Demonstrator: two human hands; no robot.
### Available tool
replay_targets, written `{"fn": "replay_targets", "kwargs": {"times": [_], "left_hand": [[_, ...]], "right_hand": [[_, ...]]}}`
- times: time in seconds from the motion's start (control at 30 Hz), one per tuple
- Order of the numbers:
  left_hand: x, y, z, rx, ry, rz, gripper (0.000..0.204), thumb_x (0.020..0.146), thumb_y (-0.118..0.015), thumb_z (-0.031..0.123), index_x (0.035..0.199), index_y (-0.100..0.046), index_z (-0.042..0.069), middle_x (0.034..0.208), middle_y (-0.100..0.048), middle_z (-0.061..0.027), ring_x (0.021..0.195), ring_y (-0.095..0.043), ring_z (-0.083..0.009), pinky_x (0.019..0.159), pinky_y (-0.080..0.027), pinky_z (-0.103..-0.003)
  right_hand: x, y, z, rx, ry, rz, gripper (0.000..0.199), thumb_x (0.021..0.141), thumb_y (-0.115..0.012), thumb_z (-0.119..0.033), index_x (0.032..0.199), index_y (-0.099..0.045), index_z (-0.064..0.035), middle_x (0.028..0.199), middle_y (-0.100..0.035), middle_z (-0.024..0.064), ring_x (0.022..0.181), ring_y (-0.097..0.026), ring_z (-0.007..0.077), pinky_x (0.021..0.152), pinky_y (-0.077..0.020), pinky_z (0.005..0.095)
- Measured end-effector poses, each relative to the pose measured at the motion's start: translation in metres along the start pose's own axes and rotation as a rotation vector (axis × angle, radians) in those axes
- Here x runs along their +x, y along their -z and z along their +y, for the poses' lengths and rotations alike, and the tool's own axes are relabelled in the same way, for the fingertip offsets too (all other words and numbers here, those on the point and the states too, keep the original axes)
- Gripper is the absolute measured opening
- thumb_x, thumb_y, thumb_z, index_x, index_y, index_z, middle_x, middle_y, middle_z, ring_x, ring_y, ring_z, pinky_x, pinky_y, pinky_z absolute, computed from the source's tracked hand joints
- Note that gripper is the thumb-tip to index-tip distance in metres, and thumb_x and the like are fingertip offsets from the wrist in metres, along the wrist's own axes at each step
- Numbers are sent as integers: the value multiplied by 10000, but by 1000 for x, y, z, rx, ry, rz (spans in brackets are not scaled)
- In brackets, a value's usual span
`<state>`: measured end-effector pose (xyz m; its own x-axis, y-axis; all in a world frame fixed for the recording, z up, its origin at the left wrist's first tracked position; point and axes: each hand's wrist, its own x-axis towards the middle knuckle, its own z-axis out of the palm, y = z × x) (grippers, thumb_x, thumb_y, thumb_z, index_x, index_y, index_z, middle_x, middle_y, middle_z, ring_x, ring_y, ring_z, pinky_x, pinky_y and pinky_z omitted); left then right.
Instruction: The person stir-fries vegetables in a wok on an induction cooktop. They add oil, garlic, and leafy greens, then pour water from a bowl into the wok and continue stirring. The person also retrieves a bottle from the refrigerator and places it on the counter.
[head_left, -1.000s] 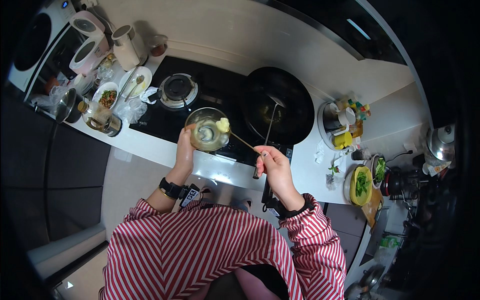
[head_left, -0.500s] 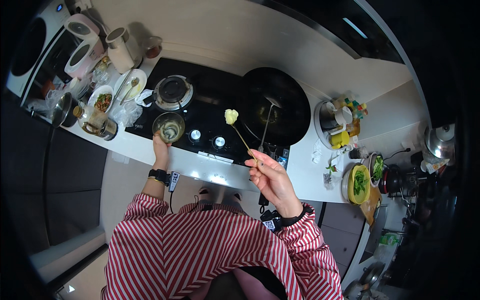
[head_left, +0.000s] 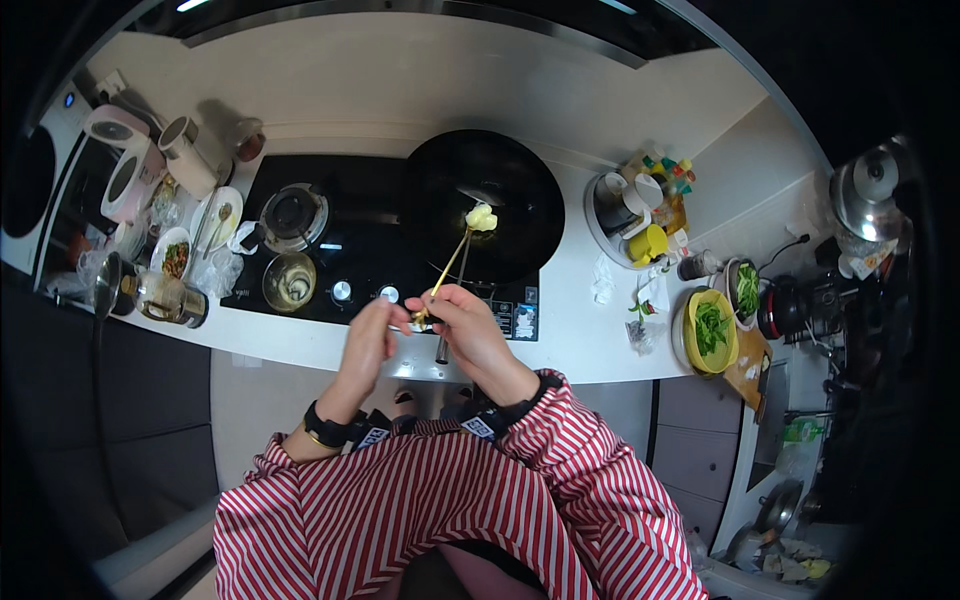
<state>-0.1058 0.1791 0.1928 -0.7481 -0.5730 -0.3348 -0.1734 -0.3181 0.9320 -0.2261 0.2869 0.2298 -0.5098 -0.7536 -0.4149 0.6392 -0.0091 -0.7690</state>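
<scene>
My right hand (head_left: 468,325) grips a pair of chopsticks (head_left: 448,268) that hold a pale yellow lump of food (head_left: 481,217) over the black wok (head_left: 487,206) on the hob. My left hand (head_left: 368,340) is beside the right one, its fingers touching the near ends of the chopsticks. A small glass bowl (head_left: 289,281) sits on the black hob (head_left: 330,240) to the left, apart from both hands. The wok's long handle (head_left: 450,310) runs under my right hand toward the counter edge.
A gas burner (head_left: 292,212) lies behind the glass bowl. Plates, jars and white kettles (head_left: 130,180) crowd the left counter. A round tray of condiment bottles (head_left: 640,215) and bowls of green vegetables (head_left: 712,330) stand on the right, with a steel pot (head_left: 870,195) further off.
My left hand has set the glass bowl down on the hob and come over to the chopsticks. My right hand has carried the food lump over the wok.
</scene>
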Motion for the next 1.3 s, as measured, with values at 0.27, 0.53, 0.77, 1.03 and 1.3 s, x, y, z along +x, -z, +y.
{"fn": "replay_targets", "kwargs": {"times": [0.27,0.53,0.77,1.03,1.3], "left_hand": [[2,-46,38,0,32,-56,246,996,-400,221,828,-508,77,598,-366,64,505,-299,-32,453,-235,-199],[16,-5,34,137,-13,105,240,977,-413,185,766,-490,100,613,-373,69,538,-301,-24,476,-233,-195],[30,9,20,208,-24,129,265,966,-435,204,729,-477,93,620,-380,63,557,-333,-38,496,-270,-212],[52,6,26,231,-5,42,213,932,-418,152,736,-475,91,631,-386,59,564,-337,-46,503,-282,-218],[56,-8,38,215,-6,-2,191,912,-420,134,738,-487,92,638,-396,58,565,-341,-46,509,-290,-210]], "right_hand": [[18,17,3,-459,416,62,228,889,-609,-171,1037,-579,0,870,-607,67,772,-587,139,740,-466,251],[-1,63,23,-754,-131,114,515,908,-581,-359,1123,-399,72,910,-609,165,825,-662,245,704,-551,293],[-1,76,18,27,-179,238,127,946,-483,-155,1043,-444,-82,714,-471,-2,525,-457,67,441,-386,208],[-98,139,-17,-677,154,303,222,930,-523,-152,1123,-528,-43,616,-466,-18,514,-406,47,471,-336,212],[-120,149,-12,-987,261,320,283,911,-564,-184,1149,-547,-32,667,-552,101,542,-503,127,524,-410,270]]}}
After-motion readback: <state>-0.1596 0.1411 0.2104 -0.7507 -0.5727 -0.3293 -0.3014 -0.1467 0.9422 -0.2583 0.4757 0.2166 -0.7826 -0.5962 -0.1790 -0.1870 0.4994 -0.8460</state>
